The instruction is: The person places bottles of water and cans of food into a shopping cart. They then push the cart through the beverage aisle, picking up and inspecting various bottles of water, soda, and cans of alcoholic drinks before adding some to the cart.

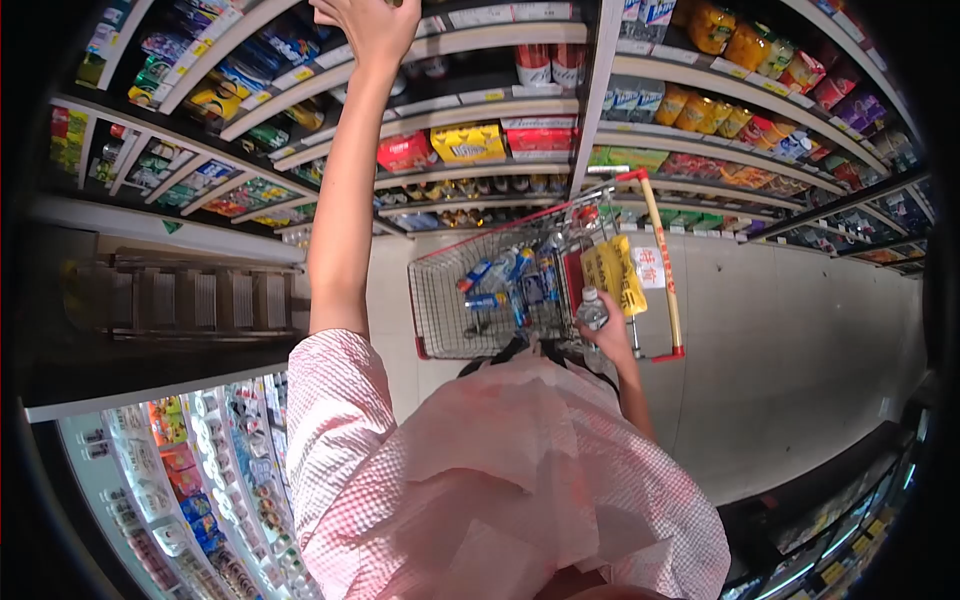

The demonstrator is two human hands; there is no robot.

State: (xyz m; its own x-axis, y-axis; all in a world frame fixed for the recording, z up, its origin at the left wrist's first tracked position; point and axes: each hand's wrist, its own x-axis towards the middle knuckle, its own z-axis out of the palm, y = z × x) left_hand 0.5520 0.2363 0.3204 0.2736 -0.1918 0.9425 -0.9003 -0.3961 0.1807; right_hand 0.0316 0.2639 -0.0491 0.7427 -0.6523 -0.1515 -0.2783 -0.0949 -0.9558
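Observation:
My left arm stretches up to the drink shelves, and my left hand [372,14] is cut off by the top edge of the view. Its fingers are bent, and what they hold, if anything, I cannot make out. Low beside the shopping cart [450,262], my right hand [610,335] is closed round a clear plastic bottle [592,312], cap end up. Several blue packages [520,285] lie in the wire basket. A yellow sign [613,275] and a white sign with red characters [649,267] hang near the cart's handle.
Shelves of boxed and canned drinks [467,143] stand in front, with jars and bags [750,45] at the upper right. A chilled case [190,480] is at the lower left, near metal steps [200,290]. Tiled floor [790,350] extends right; a dark case edge [820,480] borders it.

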